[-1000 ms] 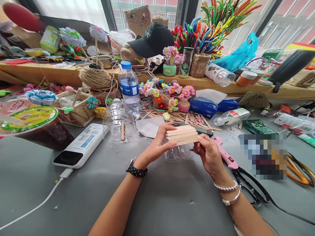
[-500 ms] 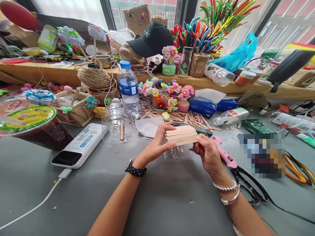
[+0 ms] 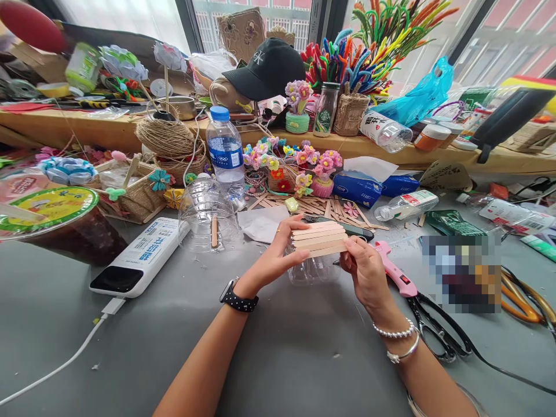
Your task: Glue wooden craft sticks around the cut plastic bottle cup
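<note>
A row of several wooden craft sticks (image 3: 320, 238) lies side by side on top of a clear plastic bottle piece (image 3: 313, 273). My left hand (image 3: 281, 249) clasps the left ends of the row, thumb on the near side and fingers on the far side. At the right end of the nearest stick, my right hand (image 3: 365, 267) pinches with thumb and fingers. Part of the plastic is hidden beneath the sticks and hands. Just right of my right hand rests a pink hot glue gun (image 3: 399, 275).
Another cut plastic bottle (image 3: 204, 200) with one stick on it stands left. Loose craft sticks (image 3: 324, 207) lie behind my hands. A white power bank (image 3: 139, 258) and a drink cup (image 3: 65, 223) are at left; black-handled scissors (image 3: 436, 333) and a cable sit at right.
The view has shifted very slightly. Both hands keep the same hold on the sticks, and my right hand has moved a touch leftward with the view.
</note>
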`<state>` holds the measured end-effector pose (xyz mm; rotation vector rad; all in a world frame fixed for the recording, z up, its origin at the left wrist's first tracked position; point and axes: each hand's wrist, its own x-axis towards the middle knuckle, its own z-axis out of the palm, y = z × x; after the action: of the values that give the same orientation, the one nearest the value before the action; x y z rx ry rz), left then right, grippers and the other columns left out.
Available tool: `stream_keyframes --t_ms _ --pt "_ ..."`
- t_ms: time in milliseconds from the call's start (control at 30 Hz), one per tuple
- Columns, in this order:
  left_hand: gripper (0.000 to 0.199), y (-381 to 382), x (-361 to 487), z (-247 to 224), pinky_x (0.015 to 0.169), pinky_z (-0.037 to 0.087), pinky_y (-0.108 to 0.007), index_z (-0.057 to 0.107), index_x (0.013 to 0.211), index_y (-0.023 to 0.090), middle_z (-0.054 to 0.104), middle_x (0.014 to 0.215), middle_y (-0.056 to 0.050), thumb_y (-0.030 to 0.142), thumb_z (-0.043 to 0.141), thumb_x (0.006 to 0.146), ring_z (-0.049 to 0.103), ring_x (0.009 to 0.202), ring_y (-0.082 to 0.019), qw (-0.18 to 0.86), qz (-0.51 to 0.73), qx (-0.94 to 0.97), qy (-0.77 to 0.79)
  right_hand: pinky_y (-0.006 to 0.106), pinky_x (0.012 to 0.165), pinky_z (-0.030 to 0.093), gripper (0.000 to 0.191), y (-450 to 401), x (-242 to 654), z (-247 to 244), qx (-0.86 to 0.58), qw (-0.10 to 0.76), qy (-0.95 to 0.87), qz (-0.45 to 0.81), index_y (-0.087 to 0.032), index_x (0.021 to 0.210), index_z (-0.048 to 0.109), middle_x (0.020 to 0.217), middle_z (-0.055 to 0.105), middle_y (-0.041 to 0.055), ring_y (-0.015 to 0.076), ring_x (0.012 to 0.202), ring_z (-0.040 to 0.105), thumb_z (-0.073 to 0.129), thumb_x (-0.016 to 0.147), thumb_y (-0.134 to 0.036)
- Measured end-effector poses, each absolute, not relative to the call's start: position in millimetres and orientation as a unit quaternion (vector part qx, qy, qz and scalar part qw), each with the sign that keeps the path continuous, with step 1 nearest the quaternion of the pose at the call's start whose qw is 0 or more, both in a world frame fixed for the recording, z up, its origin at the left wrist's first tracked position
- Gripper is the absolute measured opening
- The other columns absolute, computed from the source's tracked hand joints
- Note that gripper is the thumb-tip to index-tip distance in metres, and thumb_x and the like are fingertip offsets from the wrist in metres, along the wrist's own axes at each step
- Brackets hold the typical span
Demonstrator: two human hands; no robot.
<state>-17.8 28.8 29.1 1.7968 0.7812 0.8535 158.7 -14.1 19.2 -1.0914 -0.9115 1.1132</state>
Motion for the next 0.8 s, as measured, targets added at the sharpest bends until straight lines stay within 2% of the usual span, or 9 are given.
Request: stream_keyframes --t_ms 333,800 --pt "0.041 29.7 -16.7 31.4 0.105 0.016 -0.041 0.038 0.112 0.023 0.023 0.139 -0.007 0.038 0.050 0.076 0.019 0.130 -0.025 0.502 0.349 0.722 0.323 0.023 0.044 0.018 0.030 -15.2 153.1 17.4 -0.471 0.637 -0.383 0.475 -0.020 0.058 0.037 0.048 0.027 -0.0075 0.0061 0.046 0.022 0.053 0.075 -0.039" --pt "0.040 29.0 -17.4 31.6 0.105 0.016 -0.040 0.038 0.112 0.023 0.023 0.139 -0.007 0.038 0.050 0.076 0.017 0.131 -0.024 0.505 0.348 0.721 0.323 0.024 0.045 0.020 0.032 -17.0 154.1 14.6 -0.505 0.625 -0.433 0.407 -0.020 0.059 0.038 0.050 0.029 -0.0065 0.0074 0.048 0.024 0.049 0.078 -0.043"
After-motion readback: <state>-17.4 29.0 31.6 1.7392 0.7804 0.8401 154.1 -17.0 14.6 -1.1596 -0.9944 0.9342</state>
